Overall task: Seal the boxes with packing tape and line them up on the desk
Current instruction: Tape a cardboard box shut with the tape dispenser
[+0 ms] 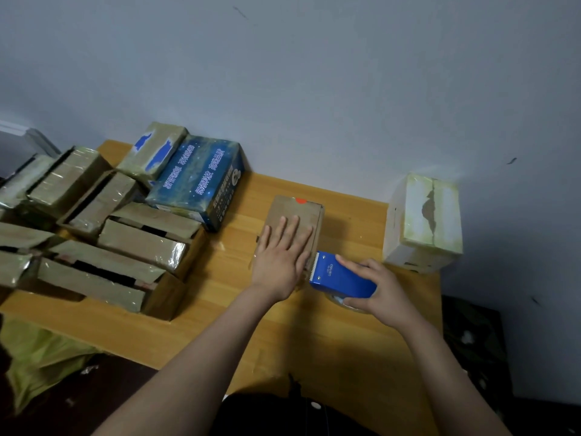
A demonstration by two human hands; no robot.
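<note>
The desk (314, 341) is loaded at its left with a heap of taped boxes (103, 234). At its middle the brown box (292, 209) is pressed by the left hand (279, 262), grip released and flat; the blue tape dispenser (339, 278) at its near end is grasped by the right hand (386, 287).

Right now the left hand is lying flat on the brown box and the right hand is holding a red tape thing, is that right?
Not quite: the tape dispenser is blue, not red, as the head view shows. The rest holds: the left hand lies flat on the brown box, and the right hand grips the dispenser.
</note>
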